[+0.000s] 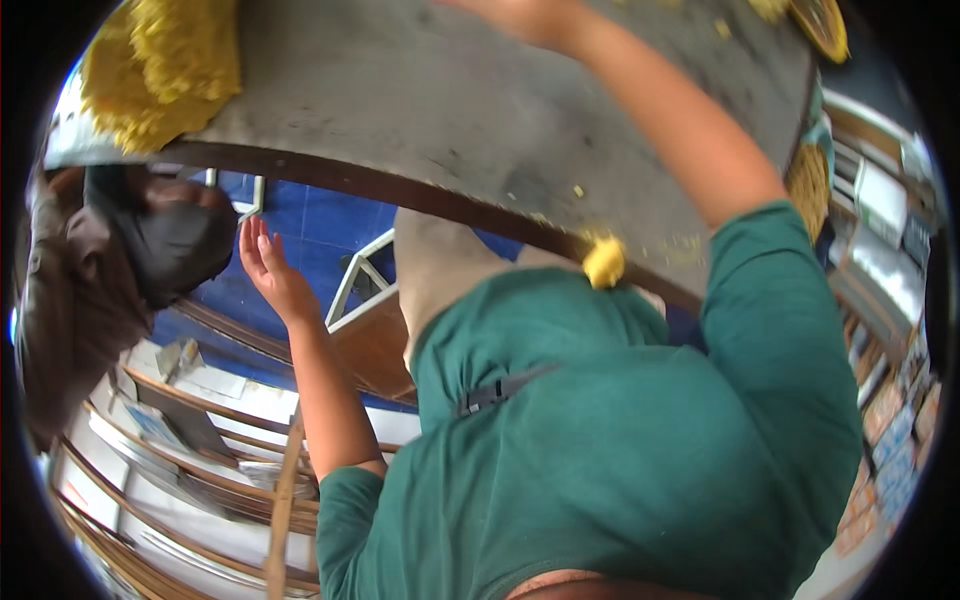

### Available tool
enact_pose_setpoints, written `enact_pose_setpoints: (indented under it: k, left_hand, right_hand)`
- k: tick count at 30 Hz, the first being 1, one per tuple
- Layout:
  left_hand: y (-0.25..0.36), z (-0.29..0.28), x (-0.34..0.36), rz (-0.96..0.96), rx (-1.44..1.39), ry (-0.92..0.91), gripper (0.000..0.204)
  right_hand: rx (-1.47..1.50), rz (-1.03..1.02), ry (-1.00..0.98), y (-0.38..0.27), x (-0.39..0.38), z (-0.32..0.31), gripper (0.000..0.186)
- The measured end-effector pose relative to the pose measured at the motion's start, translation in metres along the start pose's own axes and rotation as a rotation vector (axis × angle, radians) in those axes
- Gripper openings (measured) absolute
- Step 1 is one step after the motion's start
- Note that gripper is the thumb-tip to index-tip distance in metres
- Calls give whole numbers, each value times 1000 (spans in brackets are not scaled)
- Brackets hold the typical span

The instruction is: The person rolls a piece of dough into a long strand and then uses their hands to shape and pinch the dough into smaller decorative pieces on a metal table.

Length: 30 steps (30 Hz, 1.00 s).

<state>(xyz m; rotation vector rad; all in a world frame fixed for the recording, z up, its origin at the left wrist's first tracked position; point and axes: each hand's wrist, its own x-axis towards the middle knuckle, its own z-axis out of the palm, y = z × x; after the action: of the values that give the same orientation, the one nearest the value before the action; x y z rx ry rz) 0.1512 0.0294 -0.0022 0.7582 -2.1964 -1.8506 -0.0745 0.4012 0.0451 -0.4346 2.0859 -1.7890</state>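
Note:
My left hand [272,262] is raised off the table's near edge on the left, palm partly showing, fingers stretched out and holding nothing. Across the grey tabletop [400,100] reaches my right arm, and my right hand [525,18] is cut off by the top of the picture, so its fingers are mostly hidden. A large, fluffy, crumbly-looking yellow mass [165,75] sits at the table's left end. On the near edge, by my green shirt, rests a small yellow lump [604,262]. Yellow crumbs are scattered around it.
Another person [150,230] in dark clothing is at the left, near the table. A yellow-rimmed round object [822,28] lies at the far right corner. Beneath are a blue floor [300,225] and a white-framed piece [365,275]. Racks [210,450] stand lower left, stacked goods on the right.

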Motion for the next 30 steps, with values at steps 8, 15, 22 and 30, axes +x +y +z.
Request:
enact_pose_setpoints:
  k: [8, 15, 22, 30]
  left_hand:
    - [-114, -18, -9, -92, 280, -452, 35]
    - [-82, 0, 27, -158, 344, -821, 37]
    - [-59, -35, 74, -154, 455, -709, 32]
    - [33, -27, 77, -245, -26, -400, 34]
  right_hand:
    - [-387, 930, 585, -20, -364, 5, 78]
    - [-727, 976, 624, -9, -312, 122, 79]
    - [274, 929, 1032, 11, -299, 98, 49]
    - [290, 238, 583, -78, -39, 141, 53]
